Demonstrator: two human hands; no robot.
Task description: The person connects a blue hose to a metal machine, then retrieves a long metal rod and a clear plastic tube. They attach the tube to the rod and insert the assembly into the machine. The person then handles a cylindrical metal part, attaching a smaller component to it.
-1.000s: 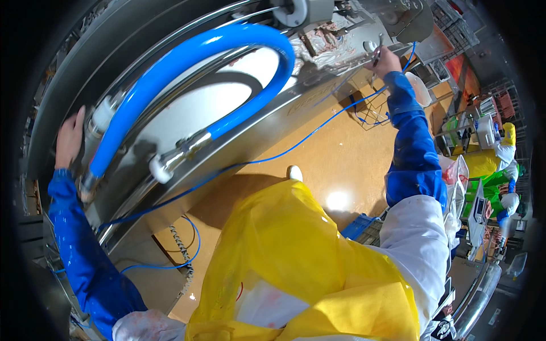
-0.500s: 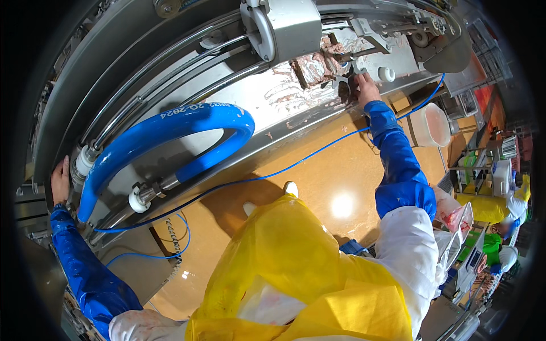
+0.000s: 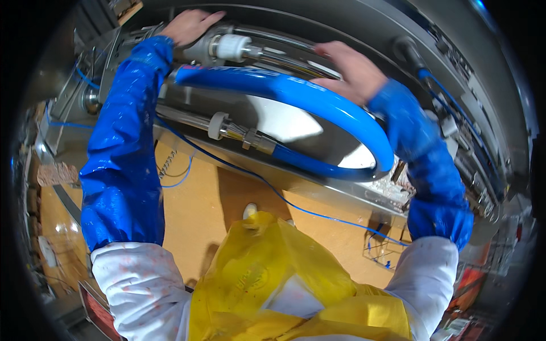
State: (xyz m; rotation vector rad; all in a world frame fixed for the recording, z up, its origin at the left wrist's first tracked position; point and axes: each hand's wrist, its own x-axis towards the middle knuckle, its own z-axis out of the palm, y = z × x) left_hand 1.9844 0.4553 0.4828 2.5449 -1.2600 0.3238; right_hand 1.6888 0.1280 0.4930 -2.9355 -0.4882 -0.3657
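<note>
A thick blue hose [image 3: 318,99] loops across the front of a steel machine [image 3: 364,34], ending in a white fitting [image 3: 232,46] at the upper left. The left hand [image 3: 190,25] lies flat on the metal just beside that fitting, fingers loosely spread. The right hand [image 3: 350,71] rests open on the hose's upper curve, above a yellow apron [image 3: 273,284].

Single head-worn fisheye view, looking down and forward from above the chest.

Set high on the head, tilted steeply down past a yellow apron [image 3: 296,284] to an orange floor [image 3: 193,216], with a steel machine [image 3: 364,34] arching across the upper frame. Close in: left hand [image 3: 190,25] and right hand [image 3: 350,68] at arm's length near the top, forearms entering from the lower corners, a blue hose [image 3: 318,96] looping between. Straight edges bent hard toward the dark round rim. No second view to share the scene.
</note>
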